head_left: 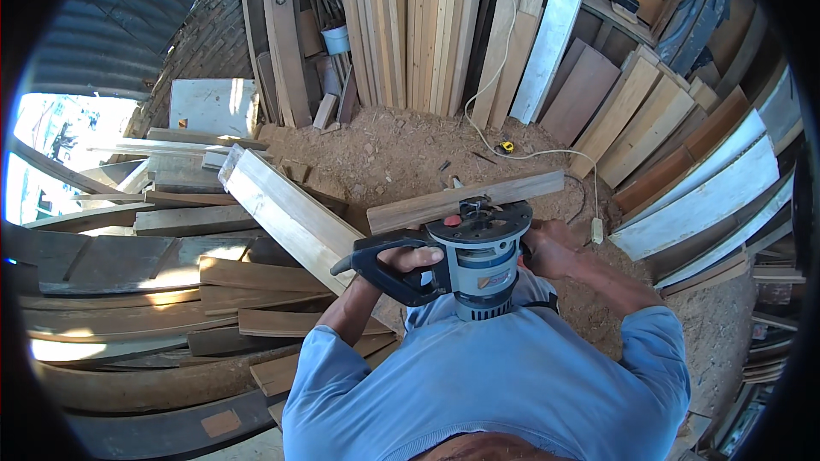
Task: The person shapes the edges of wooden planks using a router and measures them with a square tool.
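A grey-blue and black router (pixel 485 269) is held close in front of my chest, with its round black base turned away from me. A straight wooden strip (pixel 465 199) lies across the front of that base. My left hand (pixel 408 258) is wrapped round the router's black loop handle, the thumb showing on top. On the opposite side, my right hand (pixel 547 248) is closed against the router beside its base; the router hides part of its fingers. A red knob stands out near the base.
A long pale board (pixel 290 213) slants at my left beside stacked planks (pixel 205 222). Upright timber (pixel 427 26) lines the back. More boards (pixel 700 196) lean at right. A white cable (pixel 530 156) and a yellow tape measure (pixel 505 147) lie on the sawdust-covered ground (pixel 384 149).
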`<action>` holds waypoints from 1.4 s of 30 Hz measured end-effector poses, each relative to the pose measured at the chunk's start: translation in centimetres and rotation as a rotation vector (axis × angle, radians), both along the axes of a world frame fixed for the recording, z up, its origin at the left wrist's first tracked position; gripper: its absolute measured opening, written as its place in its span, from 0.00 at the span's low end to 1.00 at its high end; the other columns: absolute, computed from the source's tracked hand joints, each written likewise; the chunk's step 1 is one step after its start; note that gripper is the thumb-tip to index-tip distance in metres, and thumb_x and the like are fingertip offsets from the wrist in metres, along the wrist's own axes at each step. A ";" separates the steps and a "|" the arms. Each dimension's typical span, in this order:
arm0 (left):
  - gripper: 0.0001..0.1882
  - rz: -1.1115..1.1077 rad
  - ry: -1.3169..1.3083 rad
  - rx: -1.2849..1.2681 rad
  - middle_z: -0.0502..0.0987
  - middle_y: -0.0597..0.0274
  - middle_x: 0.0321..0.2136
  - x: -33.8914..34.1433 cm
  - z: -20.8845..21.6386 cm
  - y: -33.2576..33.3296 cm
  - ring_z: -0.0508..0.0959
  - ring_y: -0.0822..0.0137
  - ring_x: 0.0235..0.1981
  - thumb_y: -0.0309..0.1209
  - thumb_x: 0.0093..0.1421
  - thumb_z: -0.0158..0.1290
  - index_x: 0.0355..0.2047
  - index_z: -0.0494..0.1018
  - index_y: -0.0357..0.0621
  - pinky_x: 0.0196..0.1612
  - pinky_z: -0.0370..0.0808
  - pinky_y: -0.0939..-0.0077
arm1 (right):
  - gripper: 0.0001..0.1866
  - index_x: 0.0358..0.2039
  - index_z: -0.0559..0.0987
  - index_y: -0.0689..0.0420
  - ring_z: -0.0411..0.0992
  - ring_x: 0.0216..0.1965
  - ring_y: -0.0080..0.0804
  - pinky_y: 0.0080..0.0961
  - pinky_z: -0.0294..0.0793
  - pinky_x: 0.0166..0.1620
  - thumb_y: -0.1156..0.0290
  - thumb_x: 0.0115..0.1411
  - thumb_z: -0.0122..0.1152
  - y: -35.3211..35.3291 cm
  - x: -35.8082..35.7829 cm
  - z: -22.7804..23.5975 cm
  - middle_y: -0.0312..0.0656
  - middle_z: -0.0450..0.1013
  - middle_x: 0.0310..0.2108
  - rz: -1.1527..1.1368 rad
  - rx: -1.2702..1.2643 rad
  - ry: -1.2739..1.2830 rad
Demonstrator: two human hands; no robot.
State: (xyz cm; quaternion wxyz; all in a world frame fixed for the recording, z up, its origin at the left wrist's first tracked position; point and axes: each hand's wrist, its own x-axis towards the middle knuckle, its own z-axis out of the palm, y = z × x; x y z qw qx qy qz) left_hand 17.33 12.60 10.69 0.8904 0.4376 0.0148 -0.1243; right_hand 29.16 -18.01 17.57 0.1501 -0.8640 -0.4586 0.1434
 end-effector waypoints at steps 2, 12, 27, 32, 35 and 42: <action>0.32 0.007 0.005 -0.002 0.81 0.57 0.34 0.0 -0.1 0.1 0.82 0.65 0.38 0.52 0.63 0.58 0.53 0.74 0.34 0.38 0.78 0.70 | 0.09 0.33 0.80 0.58 0.79 0.35 0.53 0.47 0.80 0.37 0.72 0.49 0.65 0.2 0.0 0.6 0.49 0.77 0.35 0.007 -0.009 0.016; 0.31 0.044 0.048 -0.027 0.82 0.57 0.34 0.6 -0.6 0.0 0.82 0.65 0.38 0.53 0.64 0.57 0.52 0.74 0.34 0.39 0.79 0.70 | 0.17 0.39 0.80 0.59 0.79 0.38 0.56 0.49 0.78 0.39 0.77 0.44 0.63 0.6 1.0 -0.3 0.52 0.79 0.34 0.002 -0.056 0.131; 0.31 0.455 0.223 -0.247 0.82 0.57 0.34 5.2 -4.4 1.2 0.83 0.64 0.39 0.53 0.65 0.57 0.52 0.75 0.35 0.39 0.79 0.69 | 0.19 0.49 0.80 0.63 0.80 0.43 0.36 0.32 0.78 0.47 0.60 0.66 0.61 2.7 -0.5 -8.8 0.48 0.80 0.39 -0.156 0.126 0.968; 0.29 0.568 0.291 -0.196 0.81 0.58 0.35 11.4 -8.9 1.5 0.81 0.66 0.37 0.51 0.66 0.56 0.51 0.75 0.36 0.37 0.78 0.70 | 0.20 0.53 0.75 0.55 0.75 0.40 0.29 0.28 0.75 0.46 0.61 0.66 0.66 12.1 0.5 -14.6 0.33 0.75 0.40 -0.423 0.601 1.803; 0.27 0.647 0.364 -0.111 0.80 0.59 0.35 14.4 -12.0 1.6 0.80 0.68 0.36 0.50 0.67 0.56 0.51 0.75 0.37 0.36 0.77 0.71 | 0.17 0.52 0.74 0.52 0.74 0.44 0.29 0.28 0.73 0.50 0.65 0.65 0.66 17.2 3.1 -15.0 0.32 0.74 0.43 -0.851 0.774 2.158; 0.24 0.774 0.530 0.164 0.78 0.61 0.37 19.9 -17.0 1.1 0.77 0.72 0.33 0.47 0.69 0.56 0.51 0.74 0.39 0.33 0.75 0.72 | 0.22 0.54 0.75 0.53 0.78 0.48 0.33 0.36 0.80 0.53 0.80 0.58 0.60 20.8 14.2 -14.3 0.38 0.77 0.48 -1.213 0.951 2.088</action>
